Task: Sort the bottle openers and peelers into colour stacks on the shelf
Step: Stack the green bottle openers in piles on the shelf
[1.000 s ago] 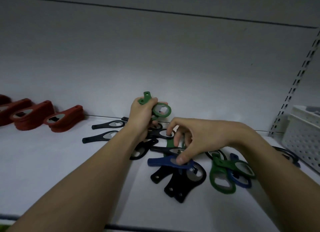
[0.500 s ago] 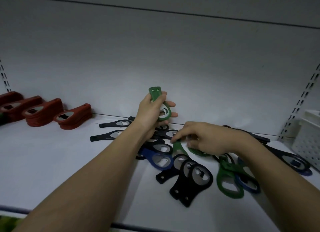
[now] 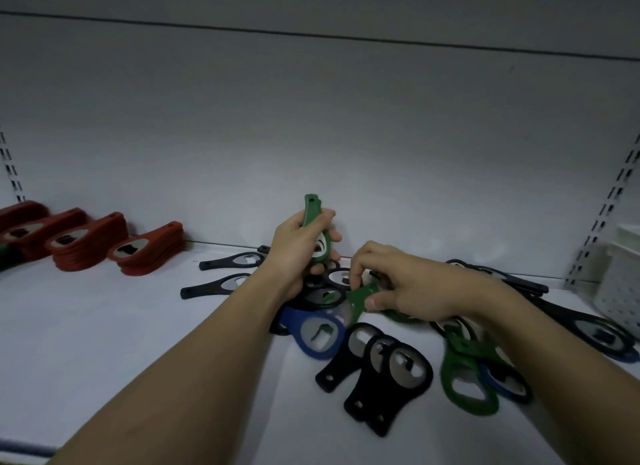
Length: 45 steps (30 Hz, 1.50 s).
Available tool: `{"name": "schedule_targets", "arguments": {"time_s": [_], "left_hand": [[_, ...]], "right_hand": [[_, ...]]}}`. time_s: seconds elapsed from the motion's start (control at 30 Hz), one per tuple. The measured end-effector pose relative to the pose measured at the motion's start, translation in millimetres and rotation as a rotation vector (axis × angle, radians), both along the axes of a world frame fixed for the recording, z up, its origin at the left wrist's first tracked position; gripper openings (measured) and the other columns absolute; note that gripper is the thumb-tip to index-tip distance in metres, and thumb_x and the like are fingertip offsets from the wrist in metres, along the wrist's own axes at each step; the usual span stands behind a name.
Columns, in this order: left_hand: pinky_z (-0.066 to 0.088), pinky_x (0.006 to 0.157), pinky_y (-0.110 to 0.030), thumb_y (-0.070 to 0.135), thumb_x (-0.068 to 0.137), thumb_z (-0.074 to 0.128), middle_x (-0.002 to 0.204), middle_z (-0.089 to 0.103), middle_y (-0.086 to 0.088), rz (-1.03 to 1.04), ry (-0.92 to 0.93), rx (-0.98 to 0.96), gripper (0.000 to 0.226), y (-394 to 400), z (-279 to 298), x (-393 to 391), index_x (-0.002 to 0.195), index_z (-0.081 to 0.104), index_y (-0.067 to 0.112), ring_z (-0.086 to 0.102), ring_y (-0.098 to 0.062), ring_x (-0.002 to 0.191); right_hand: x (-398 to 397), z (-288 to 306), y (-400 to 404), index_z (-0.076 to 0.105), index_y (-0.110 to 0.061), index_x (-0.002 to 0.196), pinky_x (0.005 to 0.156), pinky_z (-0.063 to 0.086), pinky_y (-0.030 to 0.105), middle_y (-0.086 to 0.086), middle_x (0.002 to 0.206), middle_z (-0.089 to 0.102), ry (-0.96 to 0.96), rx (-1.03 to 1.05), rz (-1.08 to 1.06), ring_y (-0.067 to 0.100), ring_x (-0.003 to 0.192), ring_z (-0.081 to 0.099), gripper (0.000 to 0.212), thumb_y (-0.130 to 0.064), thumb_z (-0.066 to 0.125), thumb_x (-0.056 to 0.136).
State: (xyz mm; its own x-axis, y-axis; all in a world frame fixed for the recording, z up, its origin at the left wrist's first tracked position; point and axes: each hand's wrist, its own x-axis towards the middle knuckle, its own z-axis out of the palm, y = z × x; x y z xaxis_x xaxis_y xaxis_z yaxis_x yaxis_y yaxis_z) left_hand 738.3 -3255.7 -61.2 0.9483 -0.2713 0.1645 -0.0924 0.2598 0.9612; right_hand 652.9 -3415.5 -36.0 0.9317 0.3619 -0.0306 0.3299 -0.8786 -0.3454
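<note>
Left hand (image 3: 298, 246) grips a green bottle opener (image 3: 313, 218) upright above the shelf (image 3: 104, 326). Right hand (image 3: 405, 288) pinches another green opener (image 3: 360, 296) lying on the mixed pile (image 3: 381, 360) of black, blue and green ones. Red stacks (image 3: 90, 241) sit lined up far left, against the back wall.

We see a white perforated plastic basket (image 3: 618, 288) standing at the far right, just beside a slotted metal shelf upright (image 3: 604, 218). A second slotted metal upright (image 3: 12, 171) runs down the far left. Between them stretches the pale grey back panel (image 3: 311, 135), crossed near its top by a thin dark seam (image 3: 311, 34).
</note>
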Motion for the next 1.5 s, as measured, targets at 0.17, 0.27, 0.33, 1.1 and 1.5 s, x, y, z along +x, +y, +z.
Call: {"name": "schedule_targets", "arguments": {"time_s": [0.17,0.27,0.33,1.1,1.5], "left_hand": [[0.031,0.037,-0.020,0.024,0.099,0.050,0.076,0.062,-0.005,-0.025,0.030,0.076,0.024,-1.6,6.8,-2.3,0.114,0.057,0.006,0.060,-0.021,0.050],[0.037,0.042,-0.022,0.021,0.101,0.036,0.079,0.067,-0.003,-0.107,0.064,0.071,0.025,-2.4,10.7,-4.2,0.113,0.056,0.010,0.065,-0.022,0.059],[0.044,0.045,-0.024,0.018,0.103,0.037,0.085,0.072,-0.002,-0.131,0.031,0.108,0.025,-2.3,10.4,-5.6,0.116,0.057,0.009,0.067,-0.019,0.062],[0.052,0.051,-0.027,0.020,0.098,0.058,0.099,0.071,-0.001,-0.264,-0.077,0.155,0.017,-15.5,6.9,-20.2,0.115,0.060,0.017,0.068,-0.024,0.084],[0.055,0.056,-0.027,0.022,0.099,0.056,0.102,0.069,-0.003,-0.327,-0.070,0.245,0.019,-16.4,6.0,-22.3,0.116,0.065,0.017,0.072,-0.019,0.085]], "right_hand": [[-4.2,12.8,-10.6,0.066,-0.033,0.099,0.060,0.045,0.021,-0.027,0.071,0.062,-0.032,0.171,-0.085,0.006,0.059,0.050,0.019,-0.015,0.064,0.094],[-7.4,21.2,-16.3,0.072,-0.029,0.093,0.054,0.041,0.016,-0.018,0.061,0.061,-0.172,0.401,-0.153,0.005,0.052,0.048,0.019,-0.013,0.063,0.094],[-9.8,25.1,-18.5,0.071,-0.021,0.098,0.052,0.042,0.016,-0.013,0.066,0.063,-0.229,0.596,-0.189,0.005,0.051,0.051,0.015,-0.009,0.062,0.094],[11.6,-3.7,-38.1,0.062,-0.032,0.124,0.081,0.044,0.020,-0.014,0.117,0.060,-0.040,0.133,-0.288,-0.002,0.092,0.058,0.038,-0.049,0.062,0.090],[-3.8,15.9,-60.7,0.057,-0.025,0.105,0.083,0.047,0.031,-0.008,0.097,0.054,0.117,-0.337,-0.516,0.016,0.091,0.056,0.017,-0.023,0.065,0.090]]}}
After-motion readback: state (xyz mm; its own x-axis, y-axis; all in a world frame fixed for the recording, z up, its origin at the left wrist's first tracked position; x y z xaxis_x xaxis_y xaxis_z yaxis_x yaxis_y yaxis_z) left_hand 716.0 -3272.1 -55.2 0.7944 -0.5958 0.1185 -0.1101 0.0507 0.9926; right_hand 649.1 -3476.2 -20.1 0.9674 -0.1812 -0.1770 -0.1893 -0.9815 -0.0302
